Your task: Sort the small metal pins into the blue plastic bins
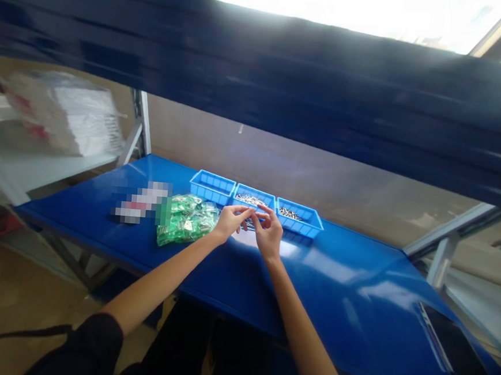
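Observation:
My left hand (231, 222) and my right hand (268, 229) meet at the fingertips over the blue table (337, 298), just in front of the middle blue bin (255, 191). Both hands have their fingers pinched together; whatever lies between them is too small to make out. Small metal pieces (252, 200) fill part of the middle bin. More small dark and shiny pieces (289, 213) lie in the right blue bin (310, 228). To the left of my left hand is a pile of green and clear plastic packets (187, 220).
The left blue bin (212, 195) stands behind the packets. A blurred-out item (140, 204) lies on the table's left part. A dark flat device (457, 348) rests at the right edge. A blue shelf beam (259, 72) crosses above the table.

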